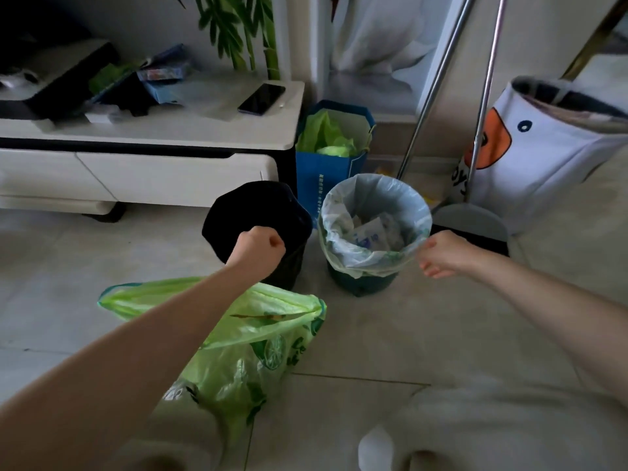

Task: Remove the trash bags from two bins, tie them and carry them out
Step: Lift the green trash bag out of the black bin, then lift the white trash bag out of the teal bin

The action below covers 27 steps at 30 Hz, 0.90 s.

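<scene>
Two bins stand side by side on the tiled floor. The black bin point(251, 205) is on the left, and my left hand point(260, 246) is a closed fist over its near rim with nothing visible in it. The dark green bin point(363, 283) on the right is lined with a pale trash bag point(373, 192) holding paper waste. My right hand point(445, 254) pinches that bag's rim at its right edge. A filled green drawstring trash bag point(265, 338) lies on the floor in front of the black bin, under my left forearm.
A white low cabinet point(170, 137) with a phone point(261, 98) stands behind the black bin. A blue paper bag point(326, 178) of green bags sits behind the bins. Two metal poles point(438, 79), a dustpan point(469, 219) and a white duck-print basket point(543, 154) stand at the right.
</scene>
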### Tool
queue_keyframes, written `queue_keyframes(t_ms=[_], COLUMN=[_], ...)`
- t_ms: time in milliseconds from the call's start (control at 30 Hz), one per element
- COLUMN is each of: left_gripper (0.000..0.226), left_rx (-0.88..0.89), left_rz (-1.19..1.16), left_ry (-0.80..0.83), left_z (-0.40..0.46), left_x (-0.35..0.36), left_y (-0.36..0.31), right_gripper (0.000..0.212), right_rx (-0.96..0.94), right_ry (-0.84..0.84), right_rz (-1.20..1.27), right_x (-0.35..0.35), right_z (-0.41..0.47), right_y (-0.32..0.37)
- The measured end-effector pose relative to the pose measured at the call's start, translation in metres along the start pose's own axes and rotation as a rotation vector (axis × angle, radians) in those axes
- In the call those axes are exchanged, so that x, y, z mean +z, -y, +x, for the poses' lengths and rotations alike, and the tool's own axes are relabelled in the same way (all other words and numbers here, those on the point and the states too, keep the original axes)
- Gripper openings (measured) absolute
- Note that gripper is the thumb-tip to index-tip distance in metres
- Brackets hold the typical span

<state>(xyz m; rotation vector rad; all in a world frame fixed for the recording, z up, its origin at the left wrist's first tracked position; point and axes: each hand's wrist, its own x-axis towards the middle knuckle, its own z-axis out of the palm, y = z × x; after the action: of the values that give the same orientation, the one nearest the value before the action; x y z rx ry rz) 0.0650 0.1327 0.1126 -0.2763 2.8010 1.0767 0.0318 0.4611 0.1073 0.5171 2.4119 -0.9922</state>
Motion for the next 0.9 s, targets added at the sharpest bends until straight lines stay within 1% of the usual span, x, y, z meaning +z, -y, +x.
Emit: queue_keyframes(t_ms=[33, 133, 200, 233, 300, 333, 367, 500, 567, 633, 700, 767, 833, 900], left_gripper=[0.018, 0.017, 0.01, 0.015, 0.035, 0.043, 0.047, 0.047, 0.045, 0.042, 0.036, 0.029, 0.024, 0.022], left_rx=[-0.022, -0.195, -0.286, -0.359, -0.449, -0.506, -0.552, -0.645, -0.66, -0.66, -0.663, -0.664, -0.654, -0.631], left_rz=[-0.063, -0.294, -0.368, -0.392, -0.455, -0.513, -0.546, -0.715, -0.826, -0.893, -0.945, -0.942, -0.932, -0.905], left_ry=[0.012, 0.057, 0.185, 0.198, 0.199, 0.168, 0.183, 0.189, 0.176, 0.189, 0.184, 0.183, 0.201, 0.219], left_z=[0.008, 0.032, 0.048, 0.054, 0.061, 0.064, 0.068, 0.077, 0.082, 0.084, 0.085, 0.084, 0.082, 0.081], left_x=[0.013, 0.05, 0.074, 0.085, 0.102, 0.109, 0.116, 0.139, 0.146, 0.148, 0.148, 0.145, 0.141, 0.136], left_y=[-0.009, -0.03, -0.039, -0.042, -0.046, -0.044, -0.045, -0.046, -0.045, -0.044, -0.045, -0.048, -0.052, -0.055], right_gripper=[0.014, 0.028, 0.033, 0.037, 0.051, 0.058, 0.063, 0.076, 0.073, 0.063, 0.051, 0.042, 0.03, 0.017], right_rx=[0.021, 0.081, 0.107, 0.123, 0.162, 0.188, 0.214, 0.341, 0.353, 0.329, 0.325, 0.321, 0.322, 0.349], right_ry=[0.008, 0.009, 0.0, -0.004, 0.0, 0.009, 0.021, 0.087, 0.074, 0.046, 0.059, 0.124, 0.165, 0.167], right_rz=[-0.005, 0.035, 0.114, 0.182, 0.342, 0.406, 0.463, 0.734, 0.835, 0.881, 0.955, 1.085, 1.099, 1.1], right_x=[-0.005, -0.018, -0.022, -0.021, -0.017, -0.014, -0.011, 0.006, 0.015, 0.021, 0.025, 0.024, 0.022, 0.019], right_z=[0.009, 0.035, 0.05, 0.056, 0.068, 0.072, 0.077, 0.093, 0.1, 0.106, 0.111, 0.113, 0.114, 0.116], right_y=[-0.005, -0.017, -0.025, -0.028, -0.035, -0.038, -0.042, -0.058, -0.061, -0.062, -0.061, -0.058, -0.056, -0.057])
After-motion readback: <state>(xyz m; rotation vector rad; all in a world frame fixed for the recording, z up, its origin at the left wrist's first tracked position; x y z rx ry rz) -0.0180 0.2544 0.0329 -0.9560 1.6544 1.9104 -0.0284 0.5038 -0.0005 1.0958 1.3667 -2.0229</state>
